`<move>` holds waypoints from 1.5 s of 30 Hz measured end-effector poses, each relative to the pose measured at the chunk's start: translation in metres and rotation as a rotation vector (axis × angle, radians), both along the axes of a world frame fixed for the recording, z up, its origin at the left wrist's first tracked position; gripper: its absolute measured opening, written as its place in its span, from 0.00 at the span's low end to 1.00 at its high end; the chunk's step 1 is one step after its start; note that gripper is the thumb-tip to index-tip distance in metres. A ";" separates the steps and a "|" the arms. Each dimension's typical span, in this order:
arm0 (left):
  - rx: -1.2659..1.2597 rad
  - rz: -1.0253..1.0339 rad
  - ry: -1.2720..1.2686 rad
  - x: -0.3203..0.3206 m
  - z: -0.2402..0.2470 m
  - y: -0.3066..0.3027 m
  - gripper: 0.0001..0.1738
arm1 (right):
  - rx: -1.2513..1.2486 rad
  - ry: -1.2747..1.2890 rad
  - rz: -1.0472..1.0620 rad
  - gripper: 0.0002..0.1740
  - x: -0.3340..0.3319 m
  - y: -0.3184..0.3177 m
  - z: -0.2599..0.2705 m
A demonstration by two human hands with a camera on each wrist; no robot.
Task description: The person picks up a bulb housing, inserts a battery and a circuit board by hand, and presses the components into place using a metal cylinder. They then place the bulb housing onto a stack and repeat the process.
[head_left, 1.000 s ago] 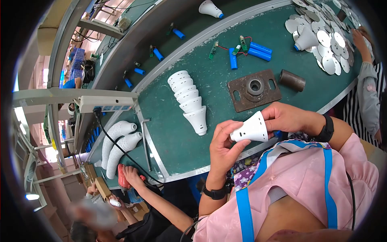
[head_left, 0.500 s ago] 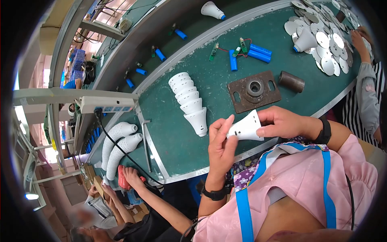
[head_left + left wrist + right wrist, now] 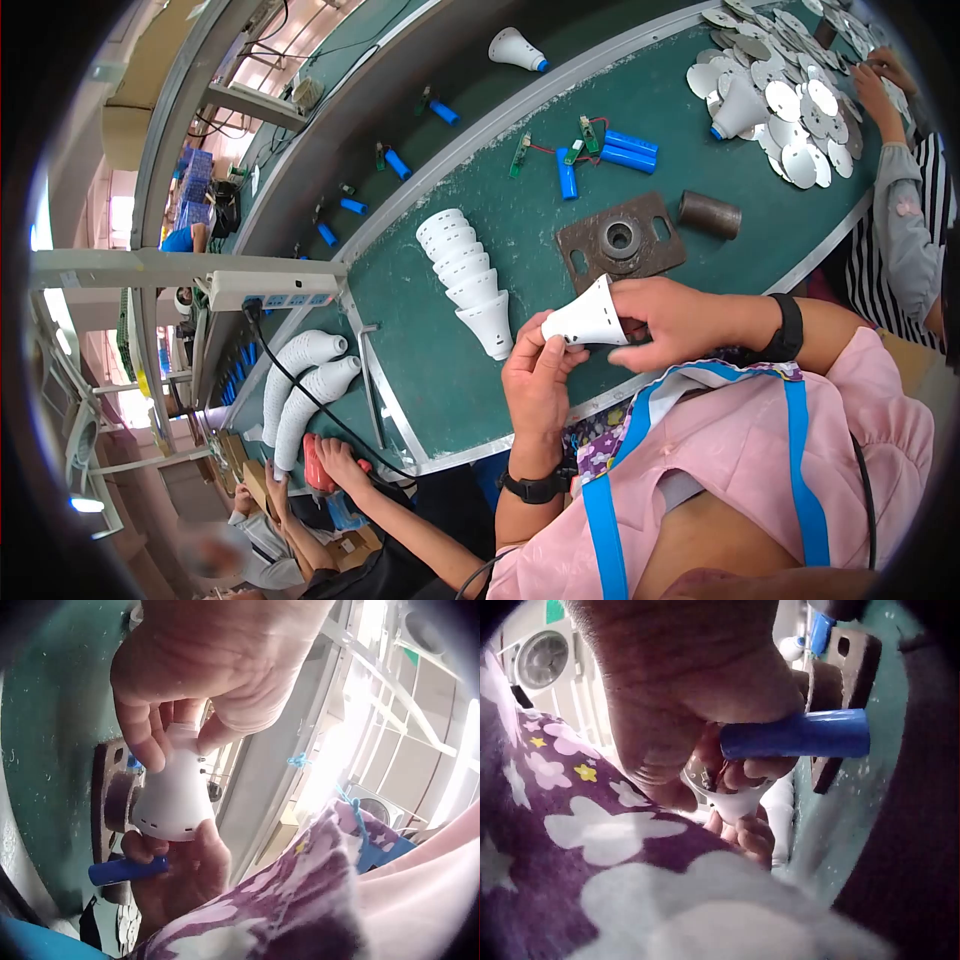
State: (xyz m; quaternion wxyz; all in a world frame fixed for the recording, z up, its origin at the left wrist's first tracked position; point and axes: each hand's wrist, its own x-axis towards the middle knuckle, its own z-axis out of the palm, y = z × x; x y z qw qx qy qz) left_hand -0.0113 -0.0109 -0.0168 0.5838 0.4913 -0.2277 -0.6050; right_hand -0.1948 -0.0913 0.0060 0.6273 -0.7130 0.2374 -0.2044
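A white cone-shaped bulb housing [image 3: 588,318] is held between both hands over the bench's near edge. My left hand [image 3: 537,385] pinches its narrow neck. At the wide mouth is my right hand [image 3: 680,318], with fingertips reaching inside in the right wrist view. That hand also holds a blue cylindrical battery [image 3: 802,736], which sticks out between its fingers. A red wire shows by the mouth; the housing's inside is mostly hidden. Just beyond the hands lies a brown metal plate [image 3: 590,232] with a raised ring. A nested stack of white housings [image 3: 478,290] lies to the left.
Blue batteries [image 3: 628,158] wired to green boards lie behind the plate, near a metal tube [image 3: 710,215]. Silvery discs [image 3: 800,165] are heaped at the far right. Curved housing stacks [image 3: 312,402], a power strip [image 3: 240,290] and a neighbour's hand on a red tool [image 3: 318,468] are left.
Both hands and the housing have shifted left. My right hand has moved from gripping the housing's rim to having its fingers at the mouth. The head view has turned slightly.
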 end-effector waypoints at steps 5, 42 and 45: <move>-0.040 0.047 0.076 0.007 0.000 -0.002 0.16 | -0.924 0.344 -0.146 0.16 -0.016 -0.006 -0.010; -0.225 -0.036 0.356 -0.018 -0.014 -0.014 0.17 | -0.919 0.248 -0.262 0.16 -0.014 -0.007 0.042; -0.279 -0.033 0.394 -0.021 -0.019 -0.012 0.17 | -0.898 0.266 -0.212 0.15 -0.015 -0.002 0.050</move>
